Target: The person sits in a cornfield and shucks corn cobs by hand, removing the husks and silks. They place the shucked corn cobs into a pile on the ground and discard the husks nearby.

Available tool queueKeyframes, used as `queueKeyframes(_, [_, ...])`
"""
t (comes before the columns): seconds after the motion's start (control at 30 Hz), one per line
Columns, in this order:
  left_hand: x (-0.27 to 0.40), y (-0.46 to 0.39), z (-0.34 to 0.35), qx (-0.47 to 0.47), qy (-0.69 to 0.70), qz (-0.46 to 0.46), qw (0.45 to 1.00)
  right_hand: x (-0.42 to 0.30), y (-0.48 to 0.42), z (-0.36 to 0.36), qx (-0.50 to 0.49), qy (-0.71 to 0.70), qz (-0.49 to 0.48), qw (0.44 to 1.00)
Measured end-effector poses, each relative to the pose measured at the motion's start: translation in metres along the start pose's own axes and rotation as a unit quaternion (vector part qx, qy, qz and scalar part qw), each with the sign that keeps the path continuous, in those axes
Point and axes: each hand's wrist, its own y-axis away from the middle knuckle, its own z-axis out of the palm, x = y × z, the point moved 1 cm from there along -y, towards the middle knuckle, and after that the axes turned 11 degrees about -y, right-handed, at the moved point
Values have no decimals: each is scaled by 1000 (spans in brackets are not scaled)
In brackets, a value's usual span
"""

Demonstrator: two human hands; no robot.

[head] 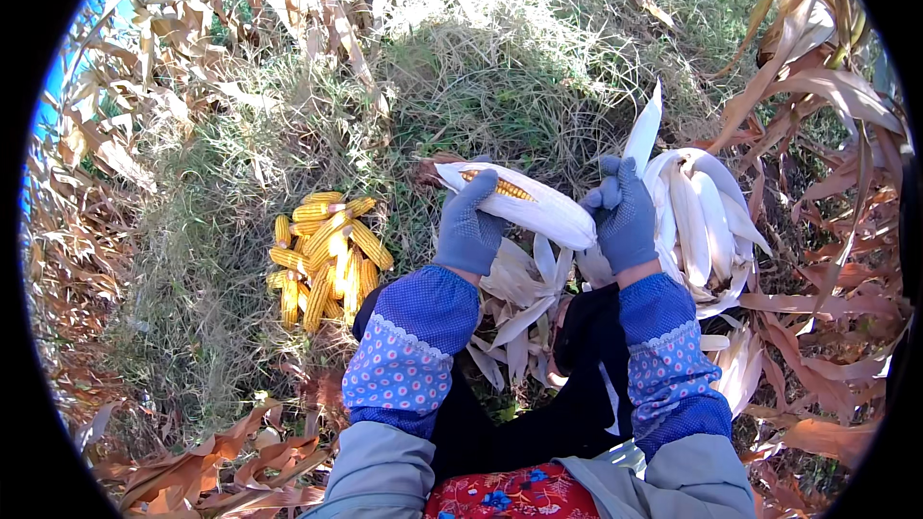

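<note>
My left hand (470, 222), in a grey knit glove, grips an ear of corn (551, 216) near its silk end. Pale husk wraps most of the ear, and a slit shows yellow kernels. At the stem end of the ear, my right hand (621, 213), gloved alike, has its fingers curled around a strip of husk (645, 128) that points up. Husked yellow cobs (324, 252) lie heaped on the grass to the left. Ears still in pale husk (696, 220) are piled just right of my right hand. Loose husks (523, 288) lie between my forearms.
Dry corn stalks and leaves (840, 97) stand along the right side, with more stalks (162, 36) at the upper left. Matted grass (490, 79) spreads in front. Brown fallen leaves (209, 458) lie at the lower left. My dark-trousered legs (519, 440) are bent below my hands.
</note>
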Motion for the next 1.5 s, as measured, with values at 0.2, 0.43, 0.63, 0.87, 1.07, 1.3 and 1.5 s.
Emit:
queueKeyframes(0.2, [25,8,1,-47,-141,-14,989,5,7,28,83,663,91,738])
queueKeyframes(0.43, [17,21,6,-98,-310,-51,944,27,5,50,-32,355,236,904])
queueKeyframes(0.63, [6,9,2,-23,-146,13,989,57,17,55,-135,453,200,858])
queueKeyframes(0.87, [23,6,-6,64,-269,109,955,44,19,51,-75,627,100,769])
queueKeyframes(1.07, [19,7,-6,111,-177,112,971,44,19,56,-71,686,31,724])
queueKeyframes(1.3, [24,6,-9,95,-236,104,961,41,22,66,-74,746,-16,661])
queueKeyframes(1.5, [15,-6,-23,60,-30,81,994,45,21,61,-90,705,-43,702])
